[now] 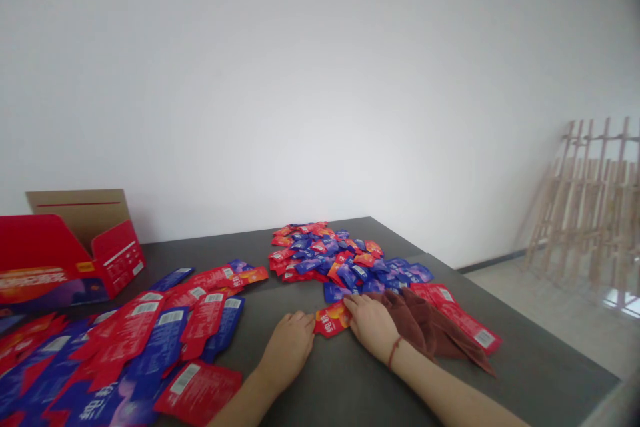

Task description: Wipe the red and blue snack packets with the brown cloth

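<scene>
A small red packet (332,320) with orange print and white lettering lies low over the dark tabletop, between my hands. The fingers of my left hand (290,347) are closed at its left edge. At the opposite end, my right hand (371,324) grips it with bent fingers; a thin reddish cord circles that wrist. A crumpled brown cloth (417,320) lies right beside my right hand. Just beyond it spreads a heap of small red and blue packets (345,267). Both thumbs are largely hidden.
Larger red and blue pouches (145,327) cover the table's left side. An open red carton (55,267) stands behind them. Red pouches (463,317) lie beyond the cloth, near the right edge of the table (540,373). Wooden frames (590,207) lean on the white wall.
</scene>
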`<state>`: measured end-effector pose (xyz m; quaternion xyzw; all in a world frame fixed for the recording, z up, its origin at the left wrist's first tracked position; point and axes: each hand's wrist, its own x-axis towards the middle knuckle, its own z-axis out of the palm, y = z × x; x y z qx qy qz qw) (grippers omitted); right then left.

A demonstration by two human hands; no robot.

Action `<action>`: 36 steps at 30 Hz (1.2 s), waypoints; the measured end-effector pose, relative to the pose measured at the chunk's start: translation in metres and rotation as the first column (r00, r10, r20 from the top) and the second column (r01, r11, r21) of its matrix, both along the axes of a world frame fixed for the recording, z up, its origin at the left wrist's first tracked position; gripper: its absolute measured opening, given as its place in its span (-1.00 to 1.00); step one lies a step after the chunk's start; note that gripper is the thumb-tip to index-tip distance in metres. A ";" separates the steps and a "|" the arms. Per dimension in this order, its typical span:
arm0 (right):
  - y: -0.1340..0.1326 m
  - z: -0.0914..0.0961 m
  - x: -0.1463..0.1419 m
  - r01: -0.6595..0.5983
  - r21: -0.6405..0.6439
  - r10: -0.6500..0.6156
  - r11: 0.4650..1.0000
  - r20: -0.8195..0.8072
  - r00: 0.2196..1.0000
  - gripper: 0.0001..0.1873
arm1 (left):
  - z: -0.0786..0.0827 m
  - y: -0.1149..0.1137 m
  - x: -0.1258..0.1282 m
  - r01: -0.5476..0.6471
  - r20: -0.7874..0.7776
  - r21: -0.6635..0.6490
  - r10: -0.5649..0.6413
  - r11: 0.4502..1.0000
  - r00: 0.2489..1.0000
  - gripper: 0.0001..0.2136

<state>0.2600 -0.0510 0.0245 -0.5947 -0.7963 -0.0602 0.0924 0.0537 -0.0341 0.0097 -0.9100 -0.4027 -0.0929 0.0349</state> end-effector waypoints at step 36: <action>-0.016 -0.012 0.024 -0.050 -0.002 0.050 0.999 0.011 0.999 -0.49 | 0.003 -0.005 -0.008 0.011 0.189 -0.030 -0.005 0.999 0.982 -0.62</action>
